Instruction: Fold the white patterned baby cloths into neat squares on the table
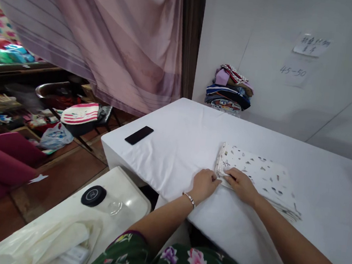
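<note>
A folded white cloth with small dark prints point(261, 172) lies on the white-covered table point(181, 141). My left hand point(204, 183), with a bracelet at the wrist, rests curled on the tablecloth and touches the cloth's near left corner. My right hand point(240, 183) lies on that same corner, fingers bent and pressing on the fabric edge. Both hands sit close together at the fold.
A black phone point(139, 134) lies near the table's left edge. A stack of folded clothes point(229, 91) stands at the wall behind. A white container with a black lid point(94, 195) and plastic bags sits near left. Pink curtain and cluttered floor are to the left.
</note>
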